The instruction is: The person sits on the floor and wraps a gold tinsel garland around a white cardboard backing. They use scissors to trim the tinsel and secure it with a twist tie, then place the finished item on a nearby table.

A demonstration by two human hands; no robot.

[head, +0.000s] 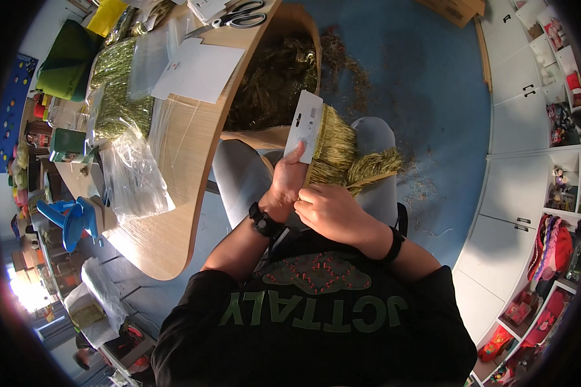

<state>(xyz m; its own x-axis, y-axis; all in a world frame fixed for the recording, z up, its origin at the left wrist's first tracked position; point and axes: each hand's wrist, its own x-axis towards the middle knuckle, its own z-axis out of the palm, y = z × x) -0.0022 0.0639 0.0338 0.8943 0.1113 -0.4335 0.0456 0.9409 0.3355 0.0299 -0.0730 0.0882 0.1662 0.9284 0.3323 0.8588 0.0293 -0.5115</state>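
My left hand (290, 176) grips a white cardboard header card (304, 123) with a slot and printing, its thumb lying flat on the card. Gold tinsel fringe (336, 145) is gathered along the card's right side. At the card's lower end, the fingers of my right hand (334, 210) are closed on the band of the fringe; the exact pinch is partly hidden. A loose length of the fringe, edged by a yellow band (380, 178), trails across my right thigh. Both hands are above my lap, right of the table edge.
On the wooden table (198, 126) at left lie scissors (239, 20), white cards (198, 70), clear plastic bags (138, 179) and bagged gold fringe (121, 106). A cardboard box (295, 19) of dark tinsel stands before my knees. Scraps litter the blue floor (435, 140); white cabinets (508, 188) line the right.
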